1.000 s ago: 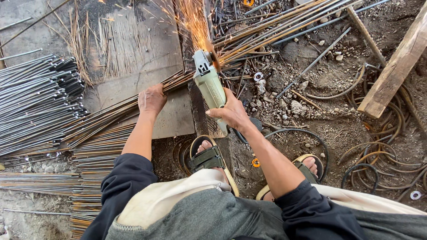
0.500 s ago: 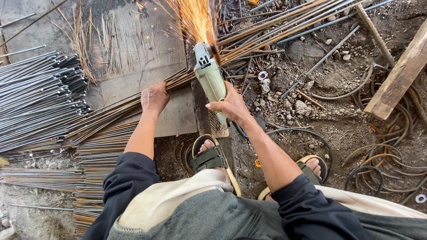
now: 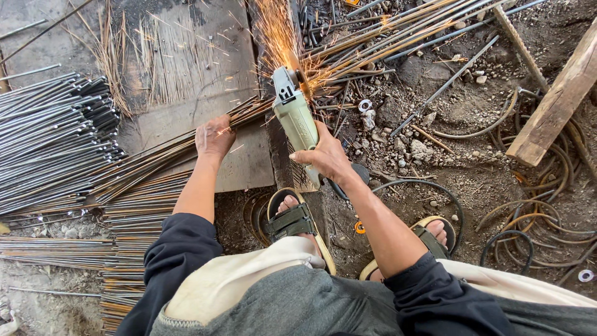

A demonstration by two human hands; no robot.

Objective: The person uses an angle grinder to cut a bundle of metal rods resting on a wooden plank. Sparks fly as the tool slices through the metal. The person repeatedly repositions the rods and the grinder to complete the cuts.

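Left hand (image 3: 214,137) pressed down flat, arm straight; right hand (image 3: 326,158) clenched in a grip, forearm angled forward.

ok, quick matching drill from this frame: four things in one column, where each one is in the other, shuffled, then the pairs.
Things:
1. left hand
2. right hand
3. wooden beam
4. grey rod pile

Places or states:
A. lying at the far left of the view
B. gripping the green grinder
C. pressing down on the rusty rod bundle
D. lying slanted at the far right

Pairs: 1-C, 2-B, 3-D, 4-A
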